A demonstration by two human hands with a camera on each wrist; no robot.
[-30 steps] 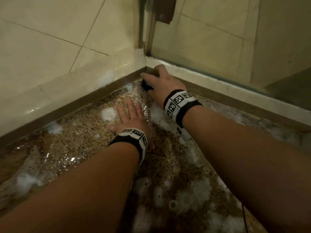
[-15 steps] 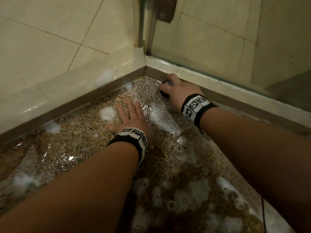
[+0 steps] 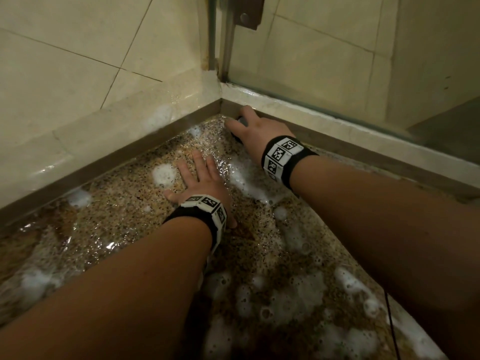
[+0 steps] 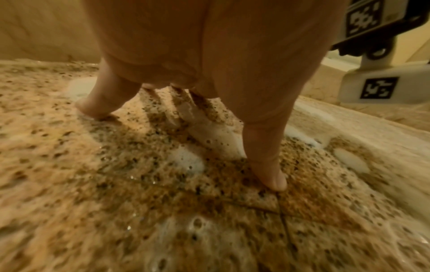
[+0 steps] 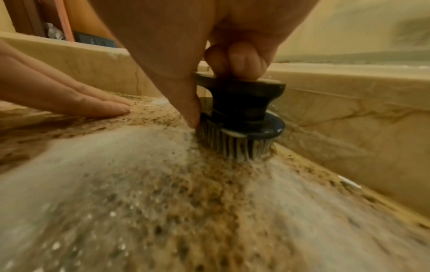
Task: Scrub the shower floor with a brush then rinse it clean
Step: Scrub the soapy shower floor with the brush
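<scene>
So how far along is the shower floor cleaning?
Midway, by the look of it. Done: foam covers much of the wet floor, so it has been soaped. In hand: the right hand grips the brush, bristles down near the corner, while the left hand braces flat. Left: rinsing, since suds remain everywhere.

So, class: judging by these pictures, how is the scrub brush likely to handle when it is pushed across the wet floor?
The brush probably feels stiff: its bristles stand nearly straight under the right hand. On the foamy floor it likely glides easily. Its wet knob may be slippery.
</scene>
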